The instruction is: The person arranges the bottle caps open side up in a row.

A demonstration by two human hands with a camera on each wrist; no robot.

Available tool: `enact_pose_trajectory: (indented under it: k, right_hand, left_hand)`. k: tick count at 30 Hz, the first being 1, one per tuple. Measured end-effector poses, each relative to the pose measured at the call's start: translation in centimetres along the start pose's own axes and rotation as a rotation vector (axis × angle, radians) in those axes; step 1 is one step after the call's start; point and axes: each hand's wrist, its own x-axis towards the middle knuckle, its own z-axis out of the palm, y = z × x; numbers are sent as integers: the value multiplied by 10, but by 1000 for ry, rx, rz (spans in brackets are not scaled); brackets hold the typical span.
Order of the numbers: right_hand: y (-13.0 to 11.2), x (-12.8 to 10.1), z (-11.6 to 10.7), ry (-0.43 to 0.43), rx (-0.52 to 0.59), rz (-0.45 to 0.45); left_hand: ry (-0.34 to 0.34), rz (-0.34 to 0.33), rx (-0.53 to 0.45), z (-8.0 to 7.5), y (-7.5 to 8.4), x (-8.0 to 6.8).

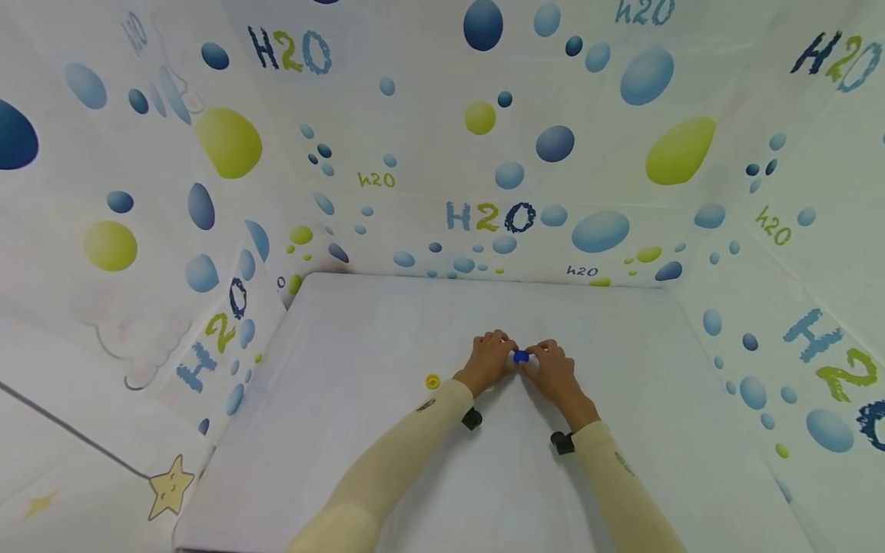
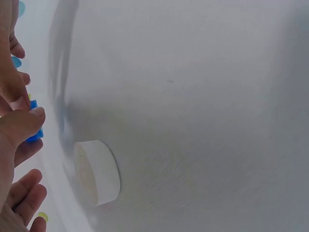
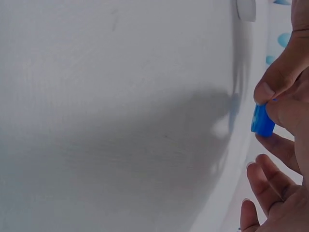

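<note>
Both hands meet over the white table, with a small blue cap (image 1: 522, 356) between their fingertips. My left hand (image 1: 489, 361) pinches one side of it with thumb and finger. On the opposite side, my right hand (image 1: 553, 374) pinches it too, and the thumbs nearly meet. In the right wrist view the blue cap (image 3: 263, 121) appears as a short cylinder, partly covered by the fingers. The other fingers of both hands spread away from it. A white, short round piece (image 2: 99, 173) lies on the table below my left hand.
A small yellow round piece (image 1: 432, 382) lies on the table, left of my left hand. The white tabletop (image 1: 373, 322) reaches a back wall and side walls of white sheeting printed with blue and green drops. Dark wrist cameras (image 1: 472, 418) sit under both wrists.
</note>
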Motion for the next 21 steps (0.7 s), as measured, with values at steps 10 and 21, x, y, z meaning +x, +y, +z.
enact_pose_trajectory:
  k: [10, 21]
  right_hand:
    - [-3, -6, -14, 8, 51, -66]
    - [-13, -15, -23, -74, 227, -12]
  left_hand:
    - [49, 7, -55, -7, -2, -13]
    - [175, 52, -85, -6, 0, -34]
